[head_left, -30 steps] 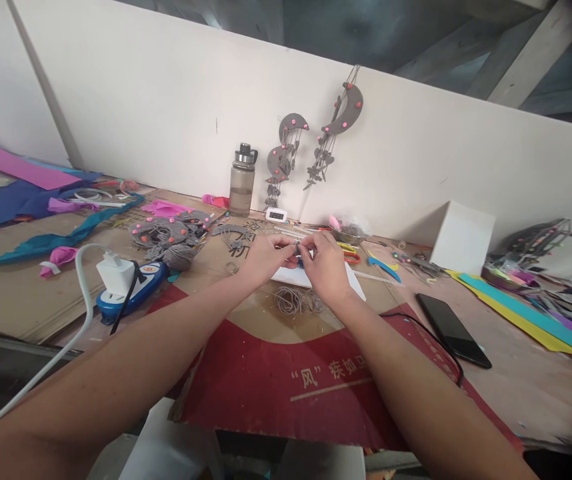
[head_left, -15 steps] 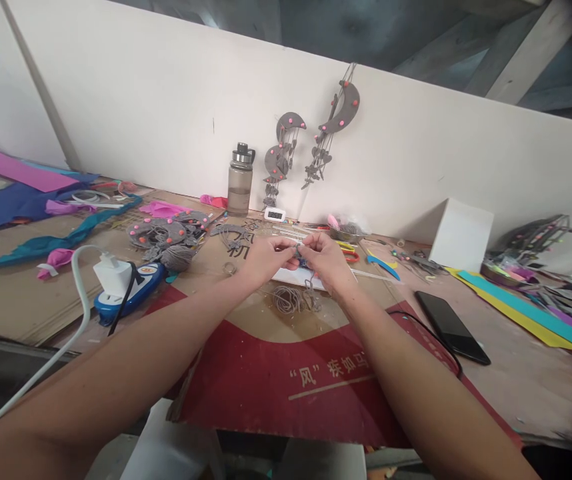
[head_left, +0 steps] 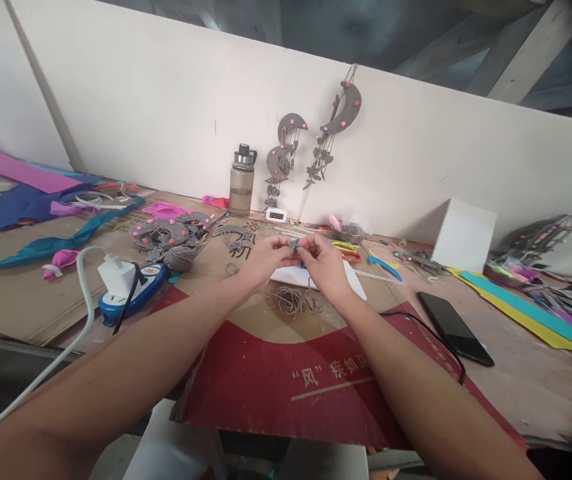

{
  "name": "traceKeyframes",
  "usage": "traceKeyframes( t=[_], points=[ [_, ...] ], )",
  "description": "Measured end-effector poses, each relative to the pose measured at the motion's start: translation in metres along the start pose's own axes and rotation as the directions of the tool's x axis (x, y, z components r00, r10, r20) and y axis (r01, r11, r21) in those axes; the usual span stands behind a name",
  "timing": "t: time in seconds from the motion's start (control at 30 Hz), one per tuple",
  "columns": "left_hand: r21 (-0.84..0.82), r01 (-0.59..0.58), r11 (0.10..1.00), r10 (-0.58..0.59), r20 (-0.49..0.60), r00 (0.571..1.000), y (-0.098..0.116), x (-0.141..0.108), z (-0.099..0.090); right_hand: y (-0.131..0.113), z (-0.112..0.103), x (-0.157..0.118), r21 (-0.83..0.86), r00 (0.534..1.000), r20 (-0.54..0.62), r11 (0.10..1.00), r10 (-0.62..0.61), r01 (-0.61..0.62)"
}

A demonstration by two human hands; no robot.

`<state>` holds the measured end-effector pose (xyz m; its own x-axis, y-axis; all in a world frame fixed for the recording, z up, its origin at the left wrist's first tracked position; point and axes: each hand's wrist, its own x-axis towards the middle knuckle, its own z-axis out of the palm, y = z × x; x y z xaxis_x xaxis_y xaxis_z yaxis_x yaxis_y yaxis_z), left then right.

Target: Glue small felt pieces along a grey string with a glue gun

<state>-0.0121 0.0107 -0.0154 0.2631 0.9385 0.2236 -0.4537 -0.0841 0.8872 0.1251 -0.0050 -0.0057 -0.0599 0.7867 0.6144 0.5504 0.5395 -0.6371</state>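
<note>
My left hand (head_left: 266, 260) and my right hand (head_left: 325, 263) meet over the middle of the table, fingertips pinched together. Between them is a small grey-teal piece (head_left: 294, 246), mostly covered by the fingers, so its kind is unclear. Grey cord hangs under my right hand, beside a loose coil of grey cord (head_left: 289, 300) on the cardboard. Beneath both hands lies a white sheet (head_left: 353, 283). Yellow-and-red-handled scissors (head_left: 350, 256) rest just past my right hand.
A drink bottle (head_left: 242, 181), a small digital clock (head_left: 276, 215) and hanging grey moon ornaments (head_left: 343, 110) are at the back wall. A power strip (head_left: 133, 293) and grey felt pieces (head_left: 166, 237) lie left. A phone (head_left: 453, 328) and coloured strips (head_left: 526, 310) lie right.
My fingers have shifted slightly around the small piece, and more of its teal part shows. More of the white sheet is visible beside my right wrist. The whole view has moved a little.
</note>
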Motion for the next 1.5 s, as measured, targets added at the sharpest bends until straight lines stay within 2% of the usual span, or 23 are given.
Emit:
traceKeyframes(
  t=[0.17, 0.33, 0.57, 0.8, 1.0, 1.23, 1.5],
  points=[
    [-0.047, -0.007, 0.999, 0.009, 0.037, 0.999, 0.0034, -0.0024, 0.0028, 0.0002, 0.0006, -0.0012, -0.117, 0.995, -0.044, 0.989, -0.094, 0.088],
    [-0.084, 0.007, 0.996, 0.001, 0.093, 0.996, 0.0062, -0.0024, 0.0012, 0.0002, 0.0002, -0.0021, -0.148, 0.988, -0.059, 0.980, -0.143, 0.133],
    [0.020, 0.104, 0.994, -0.106, 0.090, 0.990, 0.0041, 0.0000, -0.0026, -0.0019, -0.0013, -0.0022, -0.198, 0.986, -0.058, 0.970, -0.154, 0.140],
    [-0.005, 0.043, 0.999, -0.042, 0.143, 0.989, 0.0002, 0.0030, -0.0030, -0.0049, -0.0032, -0.0026, -0.227, 0.980, -0.051, 0.958, -0.191, 0.175],
    [-0.073, 0.047, 0.996, -0.030, 0.217, 0.976, 0.0047, 0.0002, 0.0004, -0.0036, -0.0033, -0.0029, -0.266, 0.978, -0.061, 0.948, -0.199, 0.176],
    [-0.081, 0.058, 0.995, -0.044, 0.167, 0.985, 0.0064, -0.0018, 0.0005, -0.0045, -0.0022, -0.0046, -0.272, 0.971, -0.026, 0.937, -0.237, 0.221],
    [-0.097, 0.059, 0.994, -0.053, 0.065, 0.997, 0.0063, 0.0008, 0.0013, -0.0063, -0.0027, -0.0048, -0.284, 0.971, -0.036, 0.934, -0.236, 0.216]
  ],
)
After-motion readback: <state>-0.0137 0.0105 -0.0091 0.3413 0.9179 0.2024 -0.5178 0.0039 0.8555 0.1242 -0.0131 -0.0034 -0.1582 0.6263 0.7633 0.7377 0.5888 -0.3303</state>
